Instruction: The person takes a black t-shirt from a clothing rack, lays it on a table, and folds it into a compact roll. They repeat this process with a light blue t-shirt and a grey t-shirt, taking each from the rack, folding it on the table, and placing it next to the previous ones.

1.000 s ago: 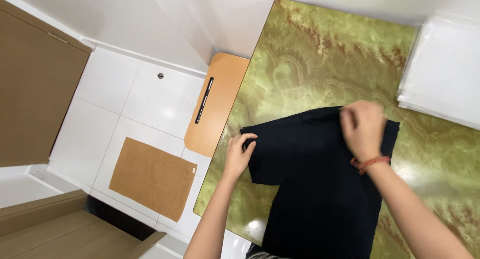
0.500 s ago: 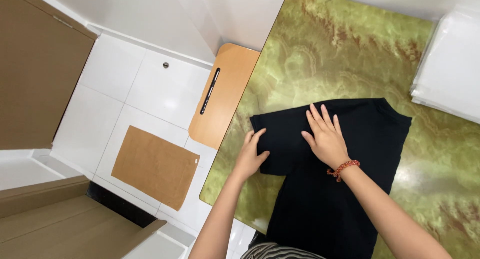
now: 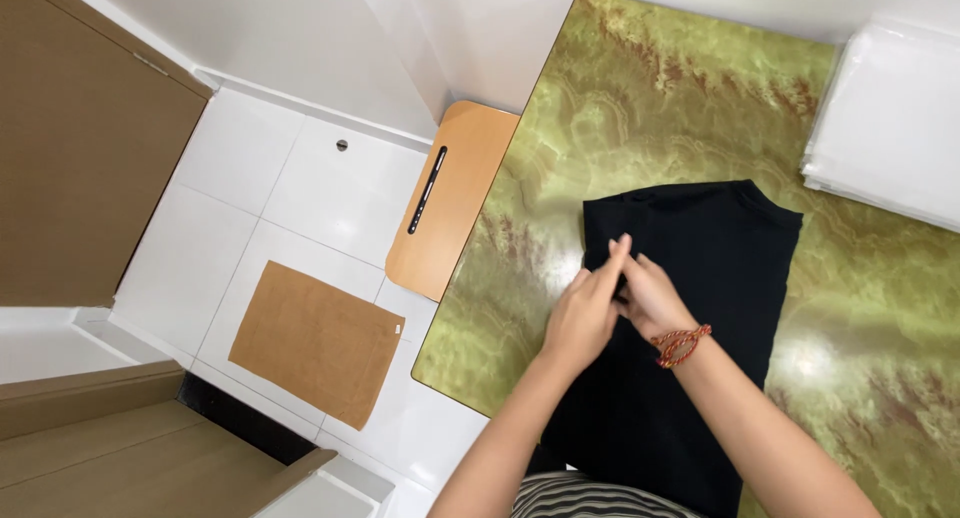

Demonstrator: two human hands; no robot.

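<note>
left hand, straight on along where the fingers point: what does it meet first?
The left hand points up and away over the black garment. Straight on, its fingers would first cross the garment's far folded edge, then bare green marbled table. Hand height above the cloth is unclear.

Black garment (image 3: 700, 278) on green marble-pattern table (image 3: 650, 108) w/ reddish-brown veins, red-gold wristband (image 3: 681, 344), white floor tiles (image 3: 290, 178), tan mat (image 3: 315, 340).
</note>
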